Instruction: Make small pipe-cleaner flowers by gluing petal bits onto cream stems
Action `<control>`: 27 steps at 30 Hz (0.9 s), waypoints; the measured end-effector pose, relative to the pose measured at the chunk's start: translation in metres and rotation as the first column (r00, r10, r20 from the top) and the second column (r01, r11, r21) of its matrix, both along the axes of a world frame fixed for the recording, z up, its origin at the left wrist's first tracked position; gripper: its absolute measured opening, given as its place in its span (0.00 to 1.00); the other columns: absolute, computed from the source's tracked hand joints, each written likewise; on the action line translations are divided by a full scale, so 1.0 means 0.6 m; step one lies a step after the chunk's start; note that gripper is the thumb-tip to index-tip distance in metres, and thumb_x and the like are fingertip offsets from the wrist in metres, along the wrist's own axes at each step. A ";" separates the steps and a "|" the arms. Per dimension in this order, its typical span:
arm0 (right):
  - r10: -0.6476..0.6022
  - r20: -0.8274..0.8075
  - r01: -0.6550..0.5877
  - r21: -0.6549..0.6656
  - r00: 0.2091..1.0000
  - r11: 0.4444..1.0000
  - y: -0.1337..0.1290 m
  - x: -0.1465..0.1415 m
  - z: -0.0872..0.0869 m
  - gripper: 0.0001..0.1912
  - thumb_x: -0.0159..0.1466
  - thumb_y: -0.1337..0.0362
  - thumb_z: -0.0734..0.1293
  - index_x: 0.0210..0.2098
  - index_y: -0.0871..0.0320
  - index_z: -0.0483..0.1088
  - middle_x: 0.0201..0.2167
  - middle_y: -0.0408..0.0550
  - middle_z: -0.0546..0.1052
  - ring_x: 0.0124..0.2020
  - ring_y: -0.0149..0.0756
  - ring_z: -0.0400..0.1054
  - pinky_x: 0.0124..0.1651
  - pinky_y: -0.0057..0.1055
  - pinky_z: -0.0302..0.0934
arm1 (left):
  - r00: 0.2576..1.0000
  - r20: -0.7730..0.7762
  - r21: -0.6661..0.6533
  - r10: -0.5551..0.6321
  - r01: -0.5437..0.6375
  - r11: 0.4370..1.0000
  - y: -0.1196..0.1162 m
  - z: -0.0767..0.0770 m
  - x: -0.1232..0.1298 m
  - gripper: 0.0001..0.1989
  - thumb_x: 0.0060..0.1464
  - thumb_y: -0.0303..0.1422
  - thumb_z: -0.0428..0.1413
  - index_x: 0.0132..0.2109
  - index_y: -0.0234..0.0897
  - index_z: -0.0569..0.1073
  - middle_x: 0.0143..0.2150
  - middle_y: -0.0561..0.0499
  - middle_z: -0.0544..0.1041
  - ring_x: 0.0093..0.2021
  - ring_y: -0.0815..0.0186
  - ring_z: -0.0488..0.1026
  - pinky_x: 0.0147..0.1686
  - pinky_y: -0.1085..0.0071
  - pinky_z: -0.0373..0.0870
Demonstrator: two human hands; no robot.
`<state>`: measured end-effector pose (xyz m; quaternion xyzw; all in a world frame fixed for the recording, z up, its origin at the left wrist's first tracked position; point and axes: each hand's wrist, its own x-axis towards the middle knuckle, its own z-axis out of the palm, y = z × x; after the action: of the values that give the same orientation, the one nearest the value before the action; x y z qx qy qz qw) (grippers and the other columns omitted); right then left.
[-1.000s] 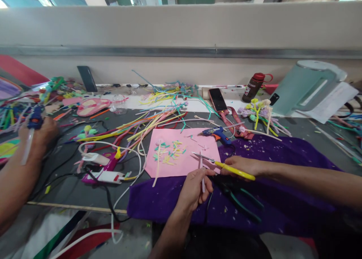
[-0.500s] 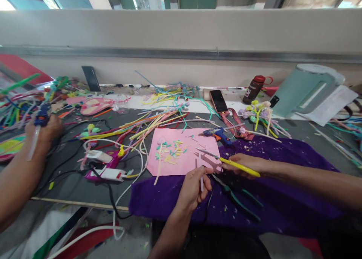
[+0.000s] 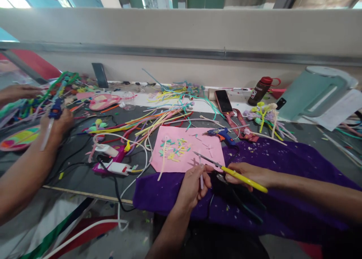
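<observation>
My left hand (image 3: 194, 185) pinches a thin pale lilac strip (image 3: 201, 180) near the front edge of a pink sheet (image 3: 158, 145). From the right, my right hand (image 3: 246, 174) grips yellow-handled scissors (image 3: 243, 178), whose blades point left above the sheet, just over my left fingertips. Small green and yellow cut pieces (image 3: 177, 149) lie on the sheet, with a few lilac bits at its right side. Dark green pliers (image 3: 247, 206) rest on the purple cloth (image 3: 283, 198), partly in shadow below my right hand. A blue glue gun (image 3: 224, 134) lies at the sheet's back right corner.
At the left, another person's hand (image 3: 58, 125) holds a blue glue gun (image 3: 55, 110). A magenta power strip (image 3: 113, 162) with cables lies left of the sheet. Behind are coloured stems (image 3: 152, 121), a phone (image 3: 224, 100), a brown bottle (image 3: 258, 91) and a pale green kettle (image 3: 308, 94).
The view has shifted, so the table's things sit farther right. The scissors' blades look closer together. My left hand still pinches the strip. At the left, another hand has come into view.
</observation>
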<state>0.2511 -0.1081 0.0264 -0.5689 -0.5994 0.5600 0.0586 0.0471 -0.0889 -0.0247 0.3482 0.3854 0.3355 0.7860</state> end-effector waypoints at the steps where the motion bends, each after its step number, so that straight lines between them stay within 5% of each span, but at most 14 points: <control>1: 0.001 0.003 -0.001 0.004 1.000 1.000 0.000 -0.003 0.002 0.27 0.56 0.44 0.62 0.39 0.63 0.67 0.27 0.42 0.66 0.22 0.24 0.57 0.23 0.21 0.56 | 1.000 0.002 0.002 -0.004 0.004 1.000 -0.001 -0.001 0.001 0.19 0.53 0.43 0.49 0.39 0.29 0.72 0.15 0.56 0.68 0.07 0.78 0.54 0.07 0.80 0.41; 17: -0.097 0.168 0.086 0.075 0.981 0.993 0.015 0.002 -0.021 0.18 0.52 0.51 0.65 0.28 0.62 0.67 0.22 0.42 0.67 0.22 0.27 0.56 0.21 0.22 0.50 | 0.994 -0.065 -0.016 -0.090 0.089 0.996 0.002 -0.011 0.007 0.21 0.52 0.46 0.49 0.39 0.30 0.72 0.15 0.56 0.68 0.07 0.78 0.53 0.07 0.80 0.41; 22: -0.065 0.172 0.068 -0.013 0.983 0.998 0.024 0.007 -0.028 0.08 0.50 0.61 0.66 0.24 0.61 0.67 0.18 0.40 0.66 0.19 0.26 0.57 0.20 0.22 0.48 | 0.981 -0.137 -0.027 -0.140 0.138 0.990 0.004 -0.016 0.011 0.21 0.51 0.46 0.50 0.36 0.30 0.71 0.15 0.55 0.69 0.07 0.77 0.54 0.07 0.80 0.42; 27: -0.121 0.133 0.128 -0.047 0.984 0.991 0.024 0.012 -0.030 0.10 0.52 0.58 0.64 0.26 0.60 0.65 0.14 0.36 0.61 0.14 0.23 0.53 0.16 0.21 0.46 | 0.980 -0.147 -0.023 -0.132 0.130 0.991 0.005 -0.014 0.013 0.18 0.51 0.44 0.50 0.36 0.31 0.72 0.15 0.56 0.68 0.07 0.78 0.54 0.07 0.80 0.42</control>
<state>0.2585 -0.0938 0.0083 -0.6419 -0.5495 0.5334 0.0387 0.0549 -0.0860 -0.0333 0.3915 0.4213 0.2537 0.7777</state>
